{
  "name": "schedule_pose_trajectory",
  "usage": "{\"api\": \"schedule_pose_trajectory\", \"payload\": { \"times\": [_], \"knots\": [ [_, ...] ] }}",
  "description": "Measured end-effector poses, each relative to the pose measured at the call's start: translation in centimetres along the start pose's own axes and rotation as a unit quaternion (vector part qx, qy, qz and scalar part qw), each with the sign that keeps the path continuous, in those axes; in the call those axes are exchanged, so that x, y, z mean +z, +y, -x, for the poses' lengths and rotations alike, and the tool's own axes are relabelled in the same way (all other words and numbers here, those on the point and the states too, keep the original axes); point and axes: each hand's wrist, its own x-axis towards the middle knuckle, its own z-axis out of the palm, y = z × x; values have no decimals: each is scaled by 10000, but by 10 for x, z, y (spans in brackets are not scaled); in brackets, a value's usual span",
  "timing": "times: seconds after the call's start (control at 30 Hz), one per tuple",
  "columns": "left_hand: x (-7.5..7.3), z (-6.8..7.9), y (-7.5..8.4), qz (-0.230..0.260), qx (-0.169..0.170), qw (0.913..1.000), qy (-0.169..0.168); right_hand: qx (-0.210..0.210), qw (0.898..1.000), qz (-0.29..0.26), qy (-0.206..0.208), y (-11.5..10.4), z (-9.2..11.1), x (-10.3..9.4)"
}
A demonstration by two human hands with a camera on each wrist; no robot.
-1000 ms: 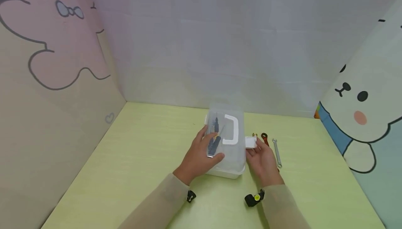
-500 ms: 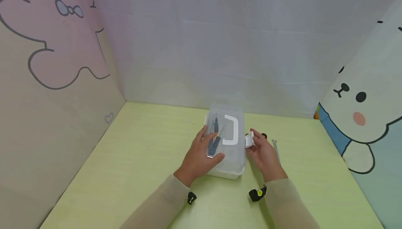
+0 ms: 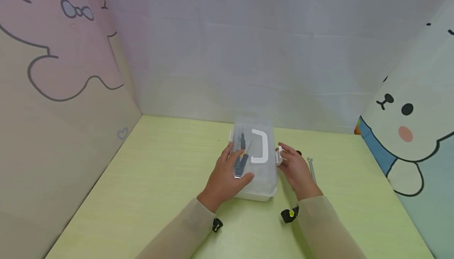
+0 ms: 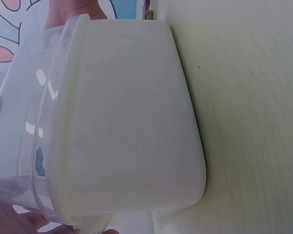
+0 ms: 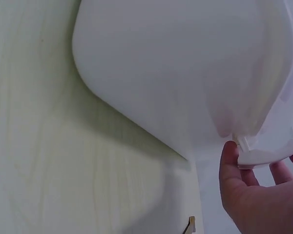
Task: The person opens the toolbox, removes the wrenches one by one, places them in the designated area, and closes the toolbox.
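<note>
A clear-lidded white plastic storage box (image 3: 260, 182) stands on the table, with a white carrying handle (image 3: 264, 146) on its lid. Through the lid show dark-handled tools, one of them a screwdriver (image 3: 243, 164). My left hand (image 3: 221, 180) holds the box's left side, thumb on the lid; the left wrist view shows fingers by the rim of the box (image 4: 127, 117). At the right side, my right hand (image 3: 298, 172) pinches a white latch (image 3: 279, 155). The right wrist view shows that latch (image 5: 266, 157) tilted between thumb and fingers, apart from the box wall at its outer end.
Right of the box lies a silver wrench (image 3: 311, 170), partly behind my right hand. A dark tool end (image 3: 299, 153) peeks out beside it. The pale yellow table (image 3: 170, 164) meets a white back wall (image 3: 220, 62) and printed side walls.
The latch has swung from lying flat outward to standing up against the box's side, with my right fingers turning it. My left hand has stayed on the box.
</note>
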Motion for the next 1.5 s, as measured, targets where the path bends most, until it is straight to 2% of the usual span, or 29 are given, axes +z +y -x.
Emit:
{"api": "schedule_pose_trajectory", "payload": {
  "times": [0.13,0.23,0.33,0.57,0.73,0.97,1.3,1.5],
  "knots": [
    [0,0,0,-23,29,10000,11,-90,9986,527,10,2,-2,0],
    [0,-1,0,-13,-18,10000,-18,-174,9938,1093,69,5,-3,0],
    [0,-1,2,-9,-107,9999,-69,-177,9901,1382,190,10,-5,1],
    [0,-2,4,-48,-161,9998,-120,-245,9900,1327,405,20,-6,3],
    [-1,-2,4,-27,-76,9999,-69,-293,9856,1593,489,21,-4,6],
    [1,-2,2,-40,-101,9999,-96,-158,9743,2163,604,12,-1,8],
    [1,-2,0,-41,-138,9999,-84,190,9667,2413,834,7,-2,13],
    [1,-3,0,-36,-78,9999,-62,279,9668,2380,887,5,0,17]
  ]
}}
